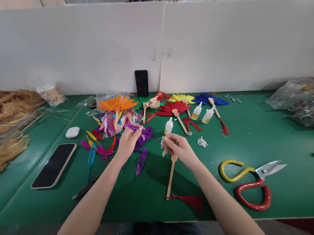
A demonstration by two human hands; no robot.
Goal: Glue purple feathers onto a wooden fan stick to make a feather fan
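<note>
My left hand [128,139] pinches a purple feather [135,128] above a heap of purple feathers [143,134]. My right hand [177,147] is closed round the top of a wooden stick [170,177] that slants down toward me and ends in a red tassel [190,201]. A small white glue bottle [169,126] stands just behind my right hand. More loose feathers, teal, pink, yellow and red [95,146], lie to the left of my left hand.
Finished feather fans in orange [117,104], red [173,108], yellow [182,98] and blue [210,99] lie at the back. Scissors [250,180] lie on the right, a phone [53,165] and white case [72,132] on the left. Straw [0,126] is piled far left.
</note>
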